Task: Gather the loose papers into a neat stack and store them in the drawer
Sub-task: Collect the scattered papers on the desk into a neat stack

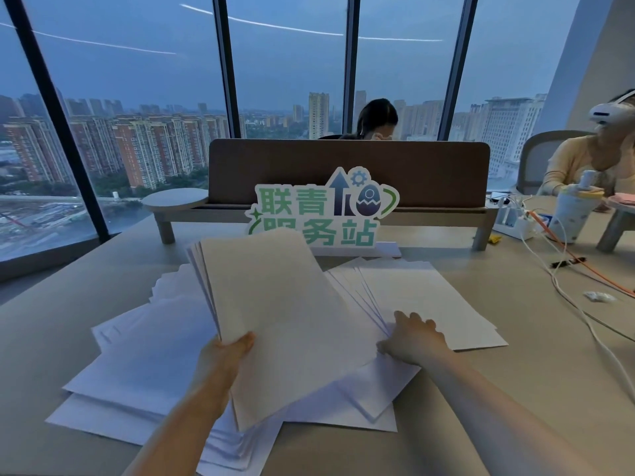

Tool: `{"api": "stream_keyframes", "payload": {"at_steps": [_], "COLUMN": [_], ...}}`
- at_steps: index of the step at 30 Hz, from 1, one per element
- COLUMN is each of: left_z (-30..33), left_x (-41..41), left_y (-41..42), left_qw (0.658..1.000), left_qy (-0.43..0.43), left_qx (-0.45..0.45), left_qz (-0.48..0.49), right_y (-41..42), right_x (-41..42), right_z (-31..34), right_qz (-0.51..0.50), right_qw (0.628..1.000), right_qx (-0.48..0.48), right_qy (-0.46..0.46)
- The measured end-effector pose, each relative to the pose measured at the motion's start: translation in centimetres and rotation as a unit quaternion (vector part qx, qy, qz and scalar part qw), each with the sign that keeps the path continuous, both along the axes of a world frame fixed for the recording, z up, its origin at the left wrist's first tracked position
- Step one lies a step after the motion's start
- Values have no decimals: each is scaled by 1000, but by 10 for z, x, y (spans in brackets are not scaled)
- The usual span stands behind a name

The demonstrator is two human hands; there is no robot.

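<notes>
Sign standing at desk far edge, cables lying at right edge. Left hand gripping 1 paper stack; right hand pressing flat, fingers straight, on loose papers.

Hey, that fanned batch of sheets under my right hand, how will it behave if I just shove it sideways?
Probably slippery: the fanned sheets already lie staggered, so a push likely spreads them further. Likely floppy too, being thin and unbound beneath the right hand.
</notes>
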State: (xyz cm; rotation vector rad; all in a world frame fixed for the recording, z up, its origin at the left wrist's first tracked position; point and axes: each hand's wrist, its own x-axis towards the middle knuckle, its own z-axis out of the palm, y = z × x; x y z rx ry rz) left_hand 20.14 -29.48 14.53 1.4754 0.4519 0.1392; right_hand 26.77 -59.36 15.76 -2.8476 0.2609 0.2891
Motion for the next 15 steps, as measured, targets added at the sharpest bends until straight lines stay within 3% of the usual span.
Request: {"api": "stream_keyframes", "payload": {"at_steps": [6, 15], "left_z": [-14, -17], "left_x": [-1, -2], "left_y": [0, 0], "left_qw": [999, 999], "left_qy": [37, 50], "left_qx": [8, 18], "left_qz": [9, -6], "right_y": [5, -1], "right_x": [5, 0], "right_z": [1, 3], "right_qz": [-6, 33], "right_qw": [1000, 986], "right_qx": [-6, -136], "right_qy": [27, -94]}}
